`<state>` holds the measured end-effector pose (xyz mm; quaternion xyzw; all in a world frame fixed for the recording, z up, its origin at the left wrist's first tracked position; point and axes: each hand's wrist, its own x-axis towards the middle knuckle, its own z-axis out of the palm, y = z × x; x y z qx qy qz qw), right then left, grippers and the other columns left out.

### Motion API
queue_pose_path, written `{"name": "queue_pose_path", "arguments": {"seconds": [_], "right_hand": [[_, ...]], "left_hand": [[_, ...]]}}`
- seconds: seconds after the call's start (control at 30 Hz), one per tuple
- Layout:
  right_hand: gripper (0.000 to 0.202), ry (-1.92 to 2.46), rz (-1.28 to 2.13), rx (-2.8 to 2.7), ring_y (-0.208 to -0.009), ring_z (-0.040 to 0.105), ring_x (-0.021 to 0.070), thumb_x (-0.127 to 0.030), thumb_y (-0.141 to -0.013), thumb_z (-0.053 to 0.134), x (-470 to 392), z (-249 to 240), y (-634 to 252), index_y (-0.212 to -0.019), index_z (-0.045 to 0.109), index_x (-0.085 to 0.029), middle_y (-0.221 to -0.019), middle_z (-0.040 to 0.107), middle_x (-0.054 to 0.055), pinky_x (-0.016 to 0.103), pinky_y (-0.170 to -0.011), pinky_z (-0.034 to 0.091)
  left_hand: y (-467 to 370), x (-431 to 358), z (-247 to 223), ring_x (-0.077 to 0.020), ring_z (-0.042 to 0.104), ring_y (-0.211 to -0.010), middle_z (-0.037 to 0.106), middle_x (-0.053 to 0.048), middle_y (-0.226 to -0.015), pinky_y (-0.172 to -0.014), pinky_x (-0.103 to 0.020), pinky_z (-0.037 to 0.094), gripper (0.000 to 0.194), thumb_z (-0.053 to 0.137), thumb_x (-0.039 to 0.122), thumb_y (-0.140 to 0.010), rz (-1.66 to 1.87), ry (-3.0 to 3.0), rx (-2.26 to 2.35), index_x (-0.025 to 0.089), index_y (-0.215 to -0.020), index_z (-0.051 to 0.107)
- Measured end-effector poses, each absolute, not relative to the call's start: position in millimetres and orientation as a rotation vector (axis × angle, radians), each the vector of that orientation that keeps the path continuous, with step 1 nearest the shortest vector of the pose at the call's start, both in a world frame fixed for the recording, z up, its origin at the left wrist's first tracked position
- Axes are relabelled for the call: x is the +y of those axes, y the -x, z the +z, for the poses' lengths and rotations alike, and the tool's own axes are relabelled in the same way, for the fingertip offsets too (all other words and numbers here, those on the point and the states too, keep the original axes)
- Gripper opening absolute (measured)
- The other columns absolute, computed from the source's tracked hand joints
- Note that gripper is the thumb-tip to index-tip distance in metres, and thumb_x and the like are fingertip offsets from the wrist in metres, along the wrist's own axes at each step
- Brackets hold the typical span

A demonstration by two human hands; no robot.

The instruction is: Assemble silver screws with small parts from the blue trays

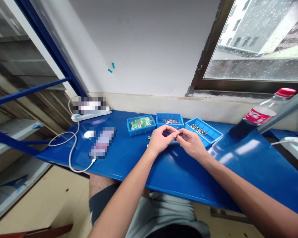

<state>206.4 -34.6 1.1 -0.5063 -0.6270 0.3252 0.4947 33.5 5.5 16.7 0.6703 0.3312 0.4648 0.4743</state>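
My left hand (161, 138) and my right hand (191, 142) meet above the blue table, thumbs and fingertips pinched together. Between the fingertips shows a small shiny metal piece (176, 129); most of it is hidden, so its kind is unclear. Just behind the hands stands a blue bin (169, 115) of long metal screws (171, 121). To its right, a tilted blue bin (215, 135) holds small metal fittings (198, 129). The blue bin (141, 132) on the left contains green-and-white small pieces (141, 122). A small metal screw (149, 137) lies beside my left hand.
On the right stands a cola bottle (260, 114) near a grey bar. A pixelated phone (103, 142) with a white cable (74, 155) lies left, beside a round white object (89, 134) and a power strip (91, 115). The blue table (129, 158) ends at my lap.
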Motion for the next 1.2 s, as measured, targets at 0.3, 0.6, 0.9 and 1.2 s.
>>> {"name": "queue_pose_path", "arguments": {"seconds": [0.3,0.6,0.9,1.2], "right_hand": [[0.025,1.203,0.829,-1.534,-0.089,0.068,0.0241,-0.046,-0.097,0.065,-35.0,-7.2,-208.7,-0.102,0.073,-0.023,-0.098,0.074,0.007,0.035,-0.079,0.056],[0.028,1.206,0.858,-1.551,-0.072,0.062,0.0193,-0.048,-0.099,0.063,-38.7,1.1,-205.2,-0.102,0.07,-0.021,-0.083,0.068,0.004,0.031,-0.067,0.052],[0.038,1.187,0.959,-1.49,-0.064,0.059,0.0165,-0.057,-0.096,0.065,-32.8,-2.7,-203.1,-0.102,0.069,-0.019,-0.077,0.068,0.003,0.029,-0.06,0.048],[0.039,1.221,1.0,-1.218,-0.056,0.055,0.0127,-0.058,-0.09,0.071,-17.7,5.1,-208.1,-0.098,0.07,-0.02,-0.076,0.067,0.002,0.023,-0.046,0.038]], "left_hand": [[-32.0,2.7,21.3,-0.0202,0.073,-0.098,0.077,-0.009,-0.11,-0.086,-0.031,0.059,0.015,0.077,0.03,-0.087,1.113,-1.64,0.852,0.017,-0.088,0.07],[-28.1,1.6,23.7,-0.0201,0.073,-0.095,0.077,-0.008,-0.107,-0.081,-0.029,0.059,0.015,0.076,0.031,-0.088,1.14,-1.749,0.853,0.017,-0.089,0.071],[-22.6,7.3,20.5,-0.0217,0.074,-0.099,0.078,-0.009,-0.109,-0.086,-0.031,0.059,0.015,0.074,0.031,-0.089,1.135,-1.776,0.885,0.017,-0.093,0.072],[-20.5,10.2,14.2,-0.0227,0.071,-0.098,0.078,-0.007,-0.105,-0.09,-0.036,0.057,0.016,0.061,0.027,-0.098,1.068,-2.263,1.057,0.019,-0.1,0.075]]}}
